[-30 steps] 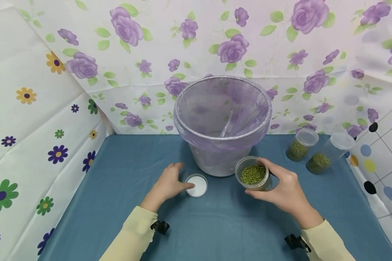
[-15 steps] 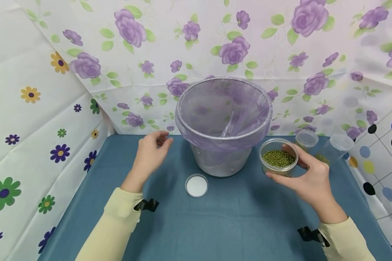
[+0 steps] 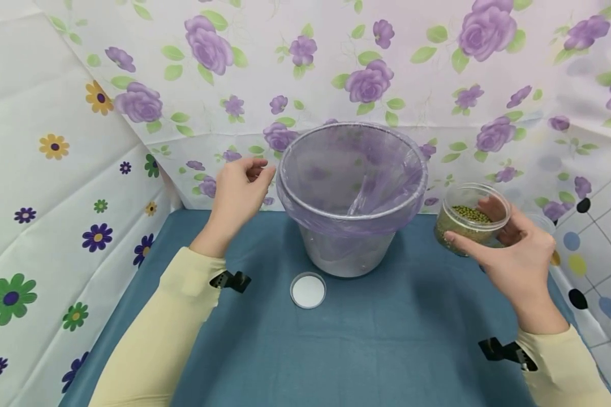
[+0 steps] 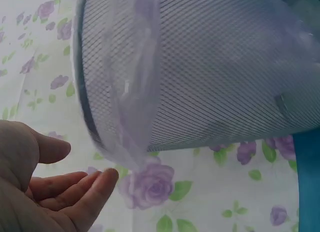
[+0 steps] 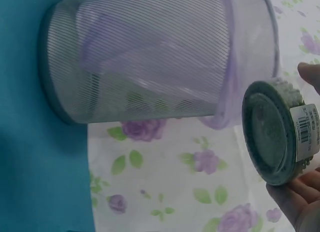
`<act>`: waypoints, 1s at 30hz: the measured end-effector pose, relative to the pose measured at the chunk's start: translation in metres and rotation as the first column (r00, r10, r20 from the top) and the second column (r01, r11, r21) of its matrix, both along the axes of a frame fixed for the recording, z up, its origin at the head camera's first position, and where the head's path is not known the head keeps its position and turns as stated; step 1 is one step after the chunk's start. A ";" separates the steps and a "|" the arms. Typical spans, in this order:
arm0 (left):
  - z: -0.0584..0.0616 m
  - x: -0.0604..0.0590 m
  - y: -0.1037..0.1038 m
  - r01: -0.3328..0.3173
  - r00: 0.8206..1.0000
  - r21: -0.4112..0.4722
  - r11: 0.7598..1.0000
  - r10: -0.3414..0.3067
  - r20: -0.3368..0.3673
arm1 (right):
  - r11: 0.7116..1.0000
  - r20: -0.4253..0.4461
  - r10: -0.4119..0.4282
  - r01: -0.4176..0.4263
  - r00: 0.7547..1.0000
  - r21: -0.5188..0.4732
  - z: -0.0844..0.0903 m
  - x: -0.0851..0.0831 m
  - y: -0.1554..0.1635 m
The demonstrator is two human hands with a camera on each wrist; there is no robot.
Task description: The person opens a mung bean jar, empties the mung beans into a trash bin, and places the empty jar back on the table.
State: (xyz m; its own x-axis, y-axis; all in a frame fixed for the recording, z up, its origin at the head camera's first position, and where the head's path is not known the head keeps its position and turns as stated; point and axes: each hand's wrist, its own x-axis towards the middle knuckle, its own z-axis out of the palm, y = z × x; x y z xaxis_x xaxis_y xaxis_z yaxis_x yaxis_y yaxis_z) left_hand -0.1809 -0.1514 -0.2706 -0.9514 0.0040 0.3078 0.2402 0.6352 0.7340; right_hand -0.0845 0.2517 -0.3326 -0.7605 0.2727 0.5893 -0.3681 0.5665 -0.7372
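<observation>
My right hand grips an uncapped clear plastic jar partly filled with green mung beans. It holds the jar raised at the right of the mesh wastebasket, tilted somewhat to the left. In the right wrist view, the jar's base and a barcode label show. The wastebasket is lined with a thin purple plastic bag folded over its rim. My left hand hovers by the rim's left side, fingers loosely bent and holding nothing. In the left wrist view its fingertips come close to the bag's edge.
A round lid with a white middle lies on the blue cloth in front of the wastebasket. Behind my right hand, another jar's top peeks out. A flowered sheet hangs at the back.
My left hand has left the white lid and risen to the wastebasket's left rim. My right hand has carried the jar right and upward, tipping it slightly, and now covers most of the jars behind.
</observation>
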 end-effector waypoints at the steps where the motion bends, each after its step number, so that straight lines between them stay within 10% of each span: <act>1: 0.003 -0.003 0.002 0.012 1.000 0.023 1.000 -0.012 0.008 | 1.000 -0.001 -0.010 0.010 1.000 0.000 0.001 -0.003 0.003; 11: 0.016 -0.024 0.018 0.039 0.976 0.011 0.999 -0.040 0.214 | 0.999 0.030 -0.049 0.049 0.998 -0.001 0.026 -0.024 0.010; 30: 0.039 -0.036 0.018 0.112 0.934 -0.052 0.992 -0.087 0.348 | 0.991 0.210 0.009 -0.037 0.978 0.130 0.079 -0.049 0.002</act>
State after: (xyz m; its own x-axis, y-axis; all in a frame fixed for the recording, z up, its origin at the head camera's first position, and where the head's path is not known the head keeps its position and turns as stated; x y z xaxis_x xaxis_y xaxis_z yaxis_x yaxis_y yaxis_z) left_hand -0.2169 -0.1329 -0.2318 -0.9926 0.1136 -0.0427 0.0454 0.6738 0.7375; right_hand -0.1335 0.2540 -0.2533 -0.8756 0.1845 0.4464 -0.2278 0.6572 -0.7184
